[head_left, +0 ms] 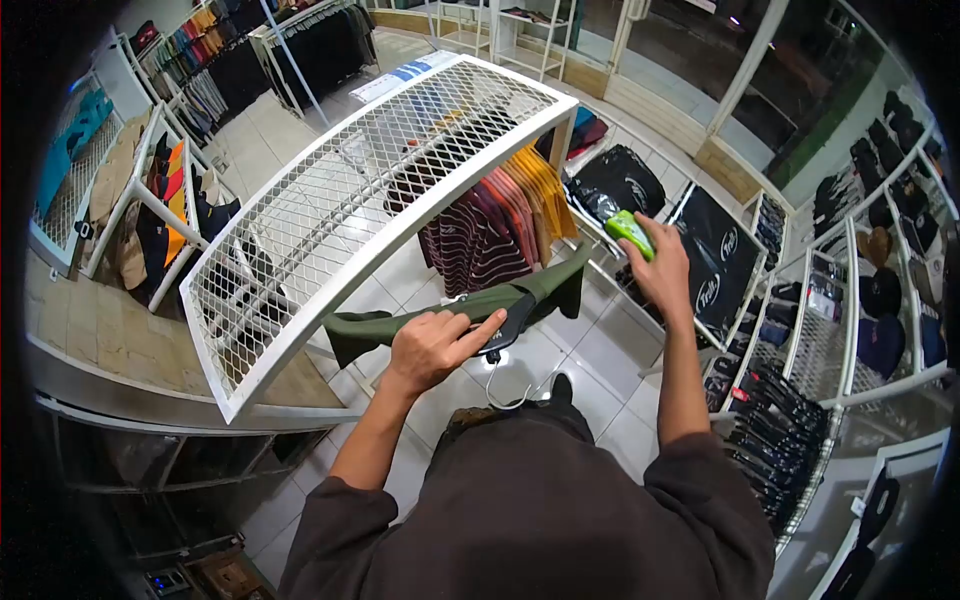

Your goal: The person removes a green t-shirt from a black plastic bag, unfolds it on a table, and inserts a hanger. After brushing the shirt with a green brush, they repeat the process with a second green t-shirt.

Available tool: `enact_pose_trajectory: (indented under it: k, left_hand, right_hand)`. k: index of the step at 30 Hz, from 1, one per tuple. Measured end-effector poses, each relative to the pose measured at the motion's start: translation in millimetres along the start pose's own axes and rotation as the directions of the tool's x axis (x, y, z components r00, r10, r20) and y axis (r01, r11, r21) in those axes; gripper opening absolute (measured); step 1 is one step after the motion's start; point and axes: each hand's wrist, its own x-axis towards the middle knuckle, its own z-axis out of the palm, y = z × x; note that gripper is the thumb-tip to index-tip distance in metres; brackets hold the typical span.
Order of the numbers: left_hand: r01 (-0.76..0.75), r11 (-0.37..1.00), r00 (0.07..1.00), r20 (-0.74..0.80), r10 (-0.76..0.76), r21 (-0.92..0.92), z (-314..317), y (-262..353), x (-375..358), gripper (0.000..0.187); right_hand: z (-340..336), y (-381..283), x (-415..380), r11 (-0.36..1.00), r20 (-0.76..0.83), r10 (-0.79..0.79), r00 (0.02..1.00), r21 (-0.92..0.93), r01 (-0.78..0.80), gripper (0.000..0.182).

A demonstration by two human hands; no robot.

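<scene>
The left hand (432, 350) is gripping a black hanger (512, 322) and green shirt (558, 287) near the white rack (440, 206); the right (662, 268) is clasping a green tool (627, 234). With the hanger lying upside down, a loosening grip could be letting the shirt slip.

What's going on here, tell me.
A person's left hand grips a dark green garment with a black hanger, its hook pointing back toward the person's body. The right hand holds a bright green object off to the side, apart from the garment. Striped clothes hang beyond.
</scene>
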Motion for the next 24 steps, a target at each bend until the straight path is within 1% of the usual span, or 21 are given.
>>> enact_pose_trajectory:
  k: [1, 3, 5, 6, 7, 8, 9, 10, 11, 12, 13, 14, 15, 16, 17, 18, 19, 20, 21, 23, 24]
  left_hand:
    - [0.013, 1.0, 1.0, -0.004, -0.013, 0.003, 2, -1, 2, 0.053]
    - [0.026, 0.998, 0.999, -0.044, -0.029, -0.055, 3, -1, 2, 0.053]
    - [0.02, 0.997, 0.999, -0.047, -0.024, -0.075, 5, -2, 2, 0.051]
    - [0.033, 0.996, 0.999, -0.037, -0.036, -0.079, 5, -3, 3, 0.051]
    - [0.05, 0.995, 0.998, -0.028, -0.053, -0.085, 5, -3, 3, 0.05]
    - [0.101, 0.984, 0.995, 0.001, -0.102, -0.149, 5, -5, 2, 0.051]
    - [0.105, 0.984, 0.994, -0.003, -0.107, -0.144, 3, -4, 2, 0.051]
    - [0.238, 0.944, 0.971, 0.034, -0.236, -0.229, 1, -4, 4, 0.051]
    - [0.371, 0.876, 0.928, 0.08, -0.365, -0.307, 0, -4, 7, 0.052]
    - [0.501, 0.74, 0.856, 0.129, -0.501, -0.45, -1, -3, 7, 0.052]
    - [0.472, 0.648, 0.809, 0.002, -0.588, -0.597, 11, -2, 9, 0.035]
    - [0.622, 0.399, 0.691, 0.231, -0.685, -0.674, 11, -3, 7, 0.024]
    - [0.728, 0.121, 0.543, 0.459, -0.703, -0.675, 8, -3, 8, 0.023]
    - [0.679, -0.049, 0.507, 0.516, -0.69, -0.732, 13, -5, 7, 0.041]
    - [0.679, -0.045, 0.503, 0.51, -0.697, -0.732, 14, -6, 7, 0.041]
    - [0.646, -0.174, 0.445, 0.552, -0.705, -0.743, 15, -6, 6, 0.043]
    - [0.597, -0.3, 0.387, 0.595, -0.705, -0.744, 16, -6, 6, 0.046]
    - [0.591, -0.335, 0.357, 0.61, -0.708, -0.734, 16, -7, 9, 0.046]
    - [0.583, -0.335, 0.349, 0.6, -0.72, -0.741, 14, -9, 12, 0.046]
    - [0.6, -0.417, 0.256, 0.657, -0.709, -0.683, 15, -10, 19, 0.045]
    - [0.588, -0.412, 0.248, 0.64, -0.727, -0.696, 20, -9, 23, 0.045]
  right_hand:
    - [-5, -18, -5, 0.992, -0.009, -0.006, 1.0, 0.13, 0.007, 0.049]
    - [-3, -41, -17, 0.915, 0.074, -0.21, 0.975, 0.368, 0.169, 0.053]
    - [0, -50, -20, 0.92, 0.261, -0.212, 0.942, 0.379, 0.102, 0.054]
    - [10, -37, -13, 0.957, 0.216, -0.201, 0.955, 0.252, 0.144, 0.055]
    - [22, -19, -9, 0.985, 0.099, -0.152, 0.983, 0.104, 0.141, 0.055]
    - [30, -2, -10, 0.995, 0.04, -0.088, 0.995, -0.053, 0.09, 0.056]
    - [30, -1, -5, 0.979, -0.031, -0.037, 0.999, -0.203, 0.03, 0.056]
    - [29, -1, -4, 0.995, -0.082, -0.043, 0.996, -0.096, 0.035, 0.059]
    - [30, -5, -8, 0.992, -0.12, -0.033, 0.992, 0.116, 0.047, 0.062]
    - [27, -26, -11, 0.97, -0.122, -0.086, 0.989, 0.217, 0.111, 0.064]
    - [27, -42, -17, 0.934, -0.127, -0.129, 0.983, 0.317, 0.164, 0.065]
    - [36, -44, -22, 0.91, -0.077, -0.23, 0.97, 0.336, 0.242, 0.067]
    - [44, -45, -27, 0.9, -0.017, -0.299, 0.954, 0.327, 0.288, 0.067]
    - [57, -38, -24, 0.896, -0.033, -0.337, 0.941, 0.294, 0.331, 0.064]
    - [74, -26, -19, 0.89, -0.05, -0.376, 0.925, 0.26, 0.375, 0.062]
    - [98, -8, -14, 0.934, -0.111, -0.181, 0.977, 0.293, 0.206, 0.06]
    - [113, 7, -8, 0.942, -0.161, 0.022, 0.987, 0.333, 0.034, 0.057]
    - [115, 14, -1, 0.961, -0.209, 0.109, 0.972, 0.271, -0.05, 0.055]
    - [114, 19, 5, 0.96, -0.272, 0.099, 0.957, 0.279, -0.02, 0.056]
    - [98, 0, 11, 0.892, -0.227, 0.052, 0.972, 0.448, 0.057, 0.057]
    - [96, -3, 12, 0.864, -0.169, -0.068, 0.983, 0.484, 0.142, 0.059]
